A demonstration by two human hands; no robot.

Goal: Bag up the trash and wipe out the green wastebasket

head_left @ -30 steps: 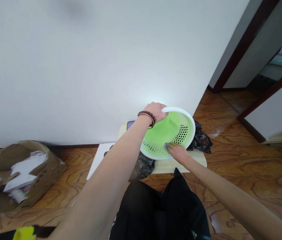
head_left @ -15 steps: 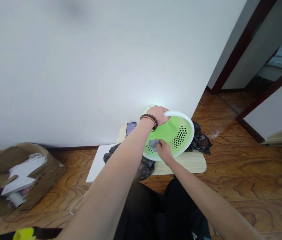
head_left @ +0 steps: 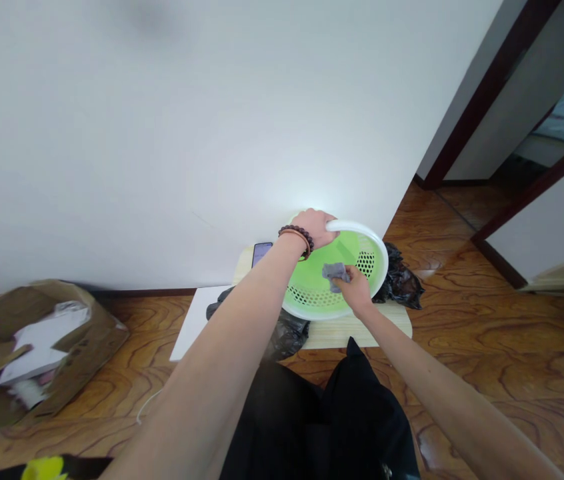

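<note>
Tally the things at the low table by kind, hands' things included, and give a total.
Green holed basket: 1, rim gripped by the left hand
Grey cloth: 1, in the right hand
Phone: 1
Black bag heaps: 2, either side of the basket; possibly one bag
Total: 5

The room is bright with soft, even daylight. A pale hot spot glares on the white wall (head_left: 162,133) just above the green strainer (head_left: 335,270). The polished wood floor (head_left: 487,347) shows sheen. Straight door frames bow toward the edges, and the near forearms look stretched and slightly soft.
</note>
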